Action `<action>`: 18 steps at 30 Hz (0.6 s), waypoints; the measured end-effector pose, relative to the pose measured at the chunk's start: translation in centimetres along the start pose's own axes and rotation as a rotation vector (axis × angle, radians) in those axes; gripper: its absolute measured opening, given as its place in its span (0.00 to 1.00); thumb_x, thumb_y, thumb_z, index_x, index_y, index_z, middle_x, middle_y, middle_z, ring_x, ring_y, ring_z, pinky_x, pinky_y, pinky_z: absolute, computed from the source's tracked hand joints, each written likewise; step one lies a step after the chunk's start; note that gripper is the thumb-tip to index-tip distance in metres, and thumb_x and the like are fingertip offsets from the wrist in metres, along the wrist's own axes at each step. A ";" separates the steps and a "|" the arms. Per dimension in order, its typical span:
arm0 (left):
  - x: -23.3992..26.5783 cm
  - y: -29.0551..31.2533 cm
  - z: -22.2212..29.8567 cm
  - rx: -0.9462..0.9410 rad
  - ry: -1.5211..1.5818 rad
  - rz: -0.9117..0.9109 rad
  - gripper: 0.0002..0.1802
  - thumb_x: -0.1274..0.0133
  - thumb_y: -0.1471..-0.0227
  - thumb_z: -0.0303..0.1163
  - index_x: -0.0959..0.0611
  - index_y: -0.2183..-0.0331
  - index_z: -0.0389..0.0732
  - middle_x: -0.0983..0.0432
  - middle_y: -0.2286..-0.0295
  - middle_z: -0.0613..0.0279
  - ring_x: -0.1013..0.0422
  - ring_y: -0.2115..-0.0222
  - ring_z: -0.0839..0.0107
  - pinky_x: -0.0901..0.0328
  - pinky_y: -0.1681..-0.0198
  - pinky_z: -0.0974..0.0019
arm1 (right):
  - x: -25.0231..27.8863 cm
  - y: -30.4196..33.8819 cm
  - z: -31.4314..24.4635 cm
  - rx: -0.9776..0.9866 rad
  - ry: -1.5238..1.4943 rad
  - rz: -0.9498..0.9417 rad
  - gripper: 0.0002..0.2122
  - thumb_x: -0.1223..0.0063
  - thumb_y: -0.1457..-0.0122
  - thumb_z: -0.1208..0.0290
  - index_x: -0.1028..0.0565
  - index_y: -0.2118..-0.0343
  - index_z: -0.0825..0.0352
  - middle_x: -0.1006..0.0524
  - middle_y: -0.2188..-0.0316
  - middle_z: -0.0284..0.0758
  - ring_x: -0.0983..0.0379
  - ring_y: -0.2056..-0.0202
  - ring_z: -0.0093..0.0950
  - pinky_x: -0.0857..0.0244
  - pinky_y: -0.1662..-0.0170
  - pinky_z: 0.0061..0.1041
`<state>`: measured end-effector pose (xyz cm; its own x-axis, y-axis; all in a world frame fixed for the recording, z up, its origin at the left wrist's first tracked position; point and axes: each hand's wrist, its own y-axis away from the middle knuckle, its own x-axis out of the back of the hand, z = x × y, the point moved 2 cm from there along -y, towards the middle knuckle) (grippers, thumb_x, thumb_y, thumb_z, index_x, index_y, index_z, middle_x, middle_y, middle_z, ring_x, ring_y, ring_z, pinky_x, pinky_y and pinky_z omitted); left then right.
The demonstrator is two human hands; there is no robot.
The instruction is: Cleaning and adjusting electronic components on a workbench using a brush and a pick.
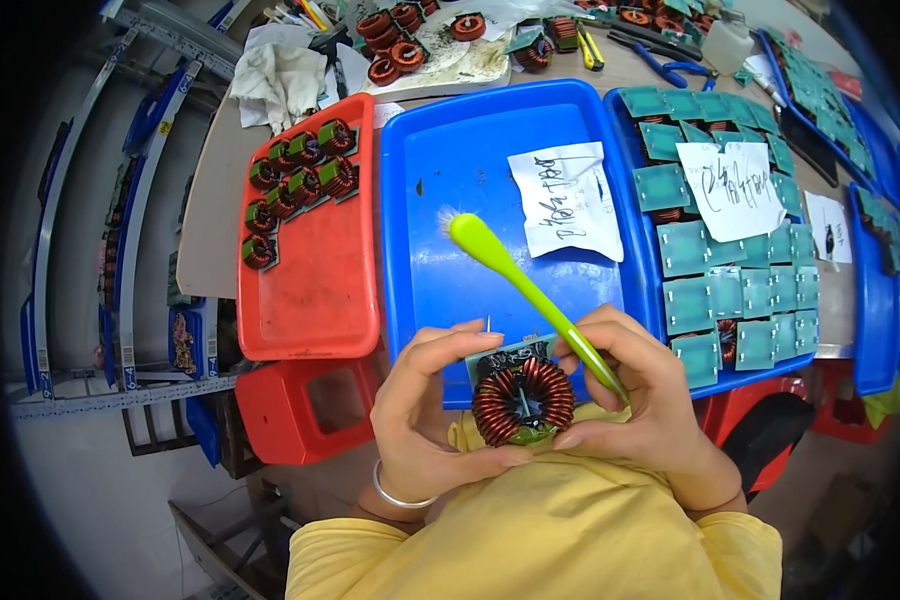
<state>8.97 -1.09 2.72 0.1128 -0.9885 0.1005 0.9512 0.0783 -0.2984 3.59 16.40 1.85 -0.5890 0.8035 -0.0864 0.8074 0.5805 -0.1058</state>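
Note:
My left hand (408, 425) is closed on the side of a toroidal coil (494, 404) wound with copper wire and mounted on a small green circuit board (483, 369). A thin metal tip sticks up by its index finger; what it belongs to is hidden. In my right hand (665, 420) is a lime-green brush (515, 274), its handle held in the fingers and its pale bristles pointing up and left. The right thumb also touches the coil's lower right edge. Both hands are in front of my body, at the near edge of a blue tray (425, 200).
A red tray (310, 320) at left holds several coils on boards. Paper with handwriting (567, 202) lies in the blue tray. Another blue tray (782, 366) at right carries rows of board-mounted coils. Pliers (660, 65), loose coils and a cloth (280, 82) lie behind; red stools (295, 415) stand below.

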 end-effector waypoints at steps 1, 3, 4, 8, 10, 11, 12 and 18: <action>0.0 -0.1 0.0 -0.027 -0.007 -0.008 0.39 0.31 0.80 0.33 0.28 0.60 0.32 0.30 0.63 0.55 0.35 0.62 0.66 0.43 0.53 0.63 | 0.0 0.0 0.0 -0.017 -0.018 -0.008 0.26 0.33 0.64 0.72 0.31 0.59 0.69 0.33 0.70 0.30 0.46 0.81 0.12 0.54 0.81 0.12; -0.1 -0.1 0.2 0.015 0.016 -0.014 0.39 0.31 0.80 0.32 0.29 0.60 0.32 0.31 0.63 0.55 0.35 0.61 0.66 0.43 0.53 0.64 | 0.0 0.1 0.1 -0.016 -0.014 -0.002 0.26 0.33 0.64 0.72 0.31 0.59 0.69 0.33 0.70 0.31 0.46 0.81 0.12 0.54 0.82 0.12; -0.1 -0.1 0.2 0.058 0.038 -0.021 0.39 0.31 0.79 0.31 0.29 0.60 0.32 0.31 0.63 0.55 0.35 0.61 0.66 0.42 0.54 0.65 | 0.1 0.1 0.1 -0.015 -0.010 0.004 0.26 0.33 0.64 0.72 0.31 0.59 0.69 0.32 0.70 0.31 0.46 0.81 0.12 0.54 0.82 0.12; -0.9 -0.1 0.1 0.059 0.141 0.002 0.39 0.31 0.79 0.27 0.31 0.60 0.34 0.32 0.64 0.56 0.35 0.61 0.66 0.42 0.54 0.64 | 0.5 0.1 -0.6 -0.067 0.013 0.029 0.26 0.33 0.64 0.72 0.30 0.59 0.68 0.32 0.70 0.31 0.45 0.81 0.12 0.54 0.82 0.12; -1.0 -0.2 0.3 -0.041 0.059 -0.017 0.37 0.31 0.78 0.25 0.31 0.60 0.35 0.33 0.64 0.56 0.35 0.61 0.65 0.41 0.54 0.63 | 0.6 0.1 -0.8 -0.023 0.109 0.000 0.27 0.33 0.66 0.69 0.31 0.60 0.72 0.34 0.64 0.34 0.43 0.76 0.12 0.54 0.81 0.10; -1.0 -0.2 0.1 -0.041 0.059 -0.015 0.37 0.31 0.78 0.25 0.31 0.60 0.35 0.33 0.64 0.56 0.35 0.61 0.65 0.41 0.54 0.63 | 0.7 0.2 -1.0 -0.023 0.110 -0.002 0.27 0.33 0.66 0.69 0.31 0.60 0.72 0.34 0.64 0.34 0.43 0.76 0.12 0.54 0.81 0.10; -0.8 -0.3 0.0 -0.113 -0.026 -0.001 0.36 0.32 0.78 0.25 0.31 0.61 0.36 0.32 0.64 0.56 0.35 0.61 0.65 0.41 0.54 0.62 | 1.1 0.2 -1.5 0.030 0.186 0.085 0.23 0.34 0.64 0.68 0.29 0.63 0.71 0.33 0.68 0.34 0.43 0.78 0.13 0.54 0.81 0.11; 0.0 -0.8 0.3 -0.247 -0.358 0.083 0.30 0.35 0.75 0.23 0.28 0.63 0.38 0.29 0.66 0.56 0.33 0.63 0.62 0.39 0.56 0.58 | 3.5 3.6 -1.9 0.060 0.530 0.089 0.09 0.42 0.56 0.71 0.25 0.74 0.71 0.31 0.85 0.36 0.38 0.85 0.26 0.46 0.82 0.20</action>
<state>8.24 -1.07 3.23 0.3194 -0.8697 0.3763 0.8424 0.0787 -0.5331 4.54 21.55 3.03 -0.4079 0.8147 0.4122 0.8408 0.5112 -0.1783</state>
